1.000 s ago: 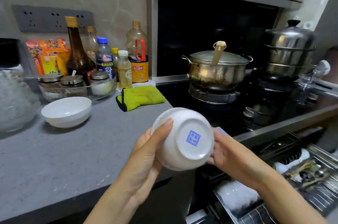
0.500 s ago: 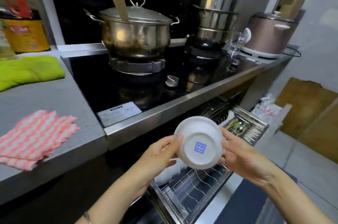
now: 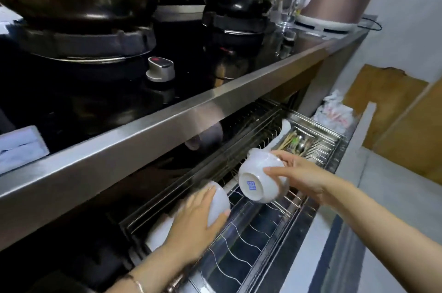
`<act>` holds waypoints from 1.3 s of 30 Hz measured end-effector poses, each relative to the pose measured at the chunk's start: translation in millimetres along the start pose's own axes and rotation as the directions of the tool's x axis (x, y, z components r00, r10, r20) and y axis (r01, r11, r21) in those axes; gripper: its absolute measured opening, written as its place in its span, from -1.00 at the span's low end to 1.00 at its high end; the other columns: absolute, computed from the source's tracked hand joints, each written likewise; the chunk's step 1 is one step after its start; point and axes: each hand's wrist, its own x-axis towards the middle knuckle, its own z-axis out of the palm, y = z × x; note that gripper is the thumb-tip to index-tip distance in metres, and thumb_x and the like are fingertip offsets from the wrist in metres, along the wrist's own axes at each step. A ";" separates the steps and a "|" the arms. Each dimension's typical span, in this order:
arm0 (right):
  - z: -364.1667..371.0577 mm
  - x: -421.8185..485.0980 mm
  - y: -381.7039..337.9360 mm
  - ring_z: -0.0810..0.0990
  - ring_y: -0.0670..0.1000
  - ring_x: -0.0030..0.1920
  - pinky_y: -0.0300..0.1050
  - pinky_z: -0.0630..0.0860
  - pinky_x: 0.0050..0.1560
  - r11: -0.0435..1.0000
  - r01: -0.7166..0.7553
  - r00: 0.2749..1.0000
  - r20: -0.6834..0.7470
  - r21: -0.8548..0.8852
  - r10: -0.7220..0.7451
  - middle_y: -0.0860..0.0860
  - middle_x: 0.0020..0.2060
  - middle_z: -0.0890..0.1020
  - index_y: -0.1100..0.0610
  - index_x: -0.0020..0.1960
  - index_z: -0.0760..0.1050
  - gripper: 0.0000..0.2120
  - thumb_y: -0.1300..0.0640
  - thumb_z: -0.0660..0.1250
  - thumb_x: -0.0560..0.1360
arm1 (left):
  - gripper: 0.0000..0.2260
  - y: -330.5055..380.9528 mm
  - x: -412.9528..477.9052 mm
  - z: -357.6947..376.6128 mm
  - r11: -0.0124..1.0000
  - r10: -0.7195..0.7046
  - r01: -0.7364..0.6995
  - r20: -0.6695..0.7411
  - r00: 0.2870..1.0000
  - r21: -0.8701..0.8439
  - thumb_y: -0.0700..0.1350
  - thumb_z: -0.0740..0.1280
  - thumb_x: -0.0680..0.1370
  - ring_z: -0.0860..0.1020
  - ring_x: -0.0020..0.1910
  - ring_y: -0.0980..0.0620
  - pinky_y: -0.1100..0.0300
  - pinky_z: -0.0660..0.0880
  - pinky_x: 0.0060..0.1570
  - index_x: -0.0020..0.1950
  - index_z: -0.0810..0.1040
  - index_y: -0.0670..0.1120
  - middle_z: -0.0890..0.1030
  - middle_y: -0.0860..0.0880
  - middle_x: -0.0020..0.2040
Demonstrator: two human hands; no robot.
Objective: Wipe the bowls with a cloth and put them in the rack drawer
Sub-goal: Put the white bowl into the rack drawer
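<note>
The right hand grips a white bowl by its side, fingers curled round it, tilted just above the wire rack drawer, while the left hand cups a second bowl lying in the drawer's left end.

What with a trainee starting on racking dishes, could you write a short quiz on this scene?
1. True or false: the right hand holds a bowl with its blue-marked base towards the camera.
2. What does the left hand hold? A) a cloth B) a second bowl C) a stove knob
3. Fill in: the rack drawer under the stove stands ___.
Key: 1 true; 2 B; 3 open.
</note>
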 end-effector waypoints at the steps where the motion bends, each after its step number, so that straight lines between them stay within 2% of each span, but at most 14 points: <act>1: 0.5 12.2 2.8 0.59 0.17 0.13 0.14 0.57 0.10 1.000 -0.012 1.000 -0.002 0.007 0.012 0.07 0.14 0.59 -0.08 0.20 0.49 -0.61 0.13 0.46 0.42 | -0.31 -3.7 6.7 4.6 0.998 0.000 0.000 0.007 1.000 0.058 0.37 -0.08 0.53 -0.02 0.54 0.12 0.17 -0.01 0.46 0.58 -0.07 0.07 -0.07 0.18 0.57; 4: 9.4 45.9 7.2 0.56 0.17 0.15 0.04 0.57 0.02 0.999 -0.037 0.999 -0.015 0.007 0.037 0.10 0.18 0.55 -0.03 0.24 0.46 -0.60 0.18 0.44 0.45 | -0.06 -16.4 21.0 21.1 0.989 0.010 -0.008 -0.008 1.000 0.150 0.48 -0.35 0.25 -0.04 0.53 0.12 0.15 0.00 0.44 0.57 -0.14 0.11 -0.13 0.19 0.57; 6: 17.9 68.1 10.0 0.54 0.18 0.17 0.07 0.55 0.09 0.998 -0.049 0.998 -0.029 -0.028 0.048 0.10 0.18 0.54 -0.07 0.15 0.51 -0.66 0.16 0.46 0.42 | 0.08 -28.1 26.8 32.2 0.985 0.006 -0.003 -0.019 1.000 0.171 0.57 -0.49 0.14 -0.01 0.54 0.10 0.16 -0.01 0.43 0.58 -0.13 0.10 -0.11 0.15 0.58; 7: 21.7 79.1 12.0 0.53 0.19 0.17 0.12 0.53 0.16 0.997 -0.059 0.998 -0.039 -0.044 0.057 0.09 0.18 0.55 -0.09 0.10 0.53 -0.69 0.15 0.47 0.41 | 0.08 -32.9 29.6 37.0 0.982 0.012 -0.006 -0.031 0.999 0.189 0.55 -0.52 0.17 0.06 0.53 0.07 0.14 0.04 0.43 0.58 -0.07 0.07 -0.05 0.13 0.58; 10: 32.9 102.5 13.6 0.52 0.20 0.18 0.07 0.50 0.18 0.992 -0.100 0.995 -0.030 -0.073 0.098 0.12 0.19 0.54 0.01 0.17 0.50 -0.67 0.18 0.44 0.44 | -0.19 -42.9 32.0 48.0 0.970 0.041 -0.029 -0.044 0.998 0.243 0.42 -0.26 0.50 0.47 0.32 0.00 0.07 0.40 0.23 0.45 0.39 -0.04 0.40 0.04 0.44; 12: 39.7 113.8 13.2 0.50 0.19 0.20 0.04 0.47 0.15 0.987 -0.134 0.991 0.000 -0.090 0.135 0.15 0.25 0.51 0.07 0.30 0.44 -0.57 0.20 0.42 0.45 | -0.28 -45.5 30.7 50.9 0.963 0.063 -0.049 -0.043 0.997 0.266 0.36 -0.16 0.55 0.52 0.22 0.01 0.12 0.49 0.10 0.36 0.49 -0.05 0.51 0.03 0.34; 15: 45.9 124.5 13.7 0.42 0.15 0.20 0.01 0.40 0.17 0.981 -0.160 0.986 0.027 -0.112 0.164 0.13 0.33 0.40 0.12 0.44 0.30 -0.42 0.22 0.40 0.47 | -0.33 -47.1 24.9 54.2 0.956 0.123 -0.085 -0.121 0.985 0.282 0.35 0.01 0.52 0.42 0.24 0.01 0.14 0.53 0.01 0.36 0.49 -0.09 0.51 -0.02 0.35; 17: 48.0 128.8 16.9 0.39 0.18 0.27 0.06 0.38 0.27 0.980 -0.177 0.983 0.031 -0.090 0.180 0.15 0.38 0.35 0.15 0.48 0.24 -0.37 0.23 0.40 0.47 | -0.31 -48.1 20.2 54.3 0.945 0.145 -0.096 -0.137 0.980 0.314 0.35 0.09 0.47 0.42 0.27 -0.01 0.13 0.54 0.02 0.37 0.47 -0.11 0.48 -0.03 0.38; 20: 52.5 131.5 20.4 0.45 0.20 0.23 0.10 0.44 0.22 0.981 -0.196 0.977 0.080 -0.012 0.196 0.16 0.32 0.39 0.19 0.49 0.19 -0.34 0.27 0.39 0.47 | -0.30 -50.2 16.1 55.3 0.923 0.174 -0.114 -0.135 0.975 0.368 0.35 0.11 0.46 0.50 0.28 -0.06 0.10 0.49 0.11 0.39 0.46 -0.12 0.46 -0.04 0.40; 22: 55.8 132.8 23.2 0.49 0.21 0.20 0.11 0.45 0.22 0.979 -0.201 0.975 0.096 0.022 0.198 0.18 0.32 0.42 0.22 0.48 0.20 -0.36 0.29 0.38 0.47 | -0.29 -50.8 15.3 56.5 0.913 0.181 -0.112 -0.145 0.973 0.391 0.36 0.13 0.45 0.50 0.28 -0.07 0.10 0.34 0.15 0.40 0.45 -0.13 0.46 -0.05 0.41; 28: 68.3 137.1 39.4 0.40 0.21 0.36 0.12 0.32 0.39 0.973 -0.231 0.964 0.143 0.028 0.224 0.19 0.43 0.35 0.21 0.53 0.12 -0.23 0.27 0.43 0.44 | -0.26 -50.2 14.9 61.0 0.898 0.208 -0.110 -0.192 0.959 0.425 0.36 0.15 0.44 0.49 0.29 -0.16 -0.01 0.26 0.19 0.40 0.44 -0.15 0.46 -0.07 0.40; 31: 76.0 135.9 47.1 0.46 0.19 0.32 0.06 0.37 0.36 0.974 -0.225 0.964 0.152 0.026 0.219 0.22 0.38 0.41 0.22 0.51 0.15 -0.26 0.29 0.44 0.44 | -0.27 -52.3 15.7 62.7 0.897 0.209 -0.105 -0.204 0.956 0.429 0.36 0.15 0.44 0.51 0.27 -0.15 -0.01 0.26 0.19 0.39 0.46 -0.15 0.47 -0.07 0.39; 36: 88.6 131.7 57.1 0.60 0.18 0.13 -0.02 0.56 0.11 0.981 -0.192 0.975 0.120 0.022 0.188 0.22 0.20 0.57 0.23 0.45 0.25 -0.34 0.26 0.46 0.43 | -0.28 -53.4 16.0 65.0 0.898 0.201 -0.095 -0.210 0.957 0.430 0.37 0.14 0.45 0.49 0.31 -0.15 -0.01 0.25 0.22 0.40 0.45 -0.12 0.45 -0.05 0.41; 39: 93.0 131.3 59.1 0.59 0.20 0.15 0.09 0.54 0.19 0.986 -0.164 0.983 0.080 -0.007 0.164 0.22 0.22 0.55 0.20 0.44 0.28 -0.24 0.16 0.54 0.34 | -0.29 -52.8 16.4 64.7 0.902 0.189 -0.086 -0.207 0.960 0.424 0.37 0.13 0.45 0.48 0.32 -0.14 0.00 0.24 0.21 0.39 0.46 -0.11 0.46 -0.03 0.40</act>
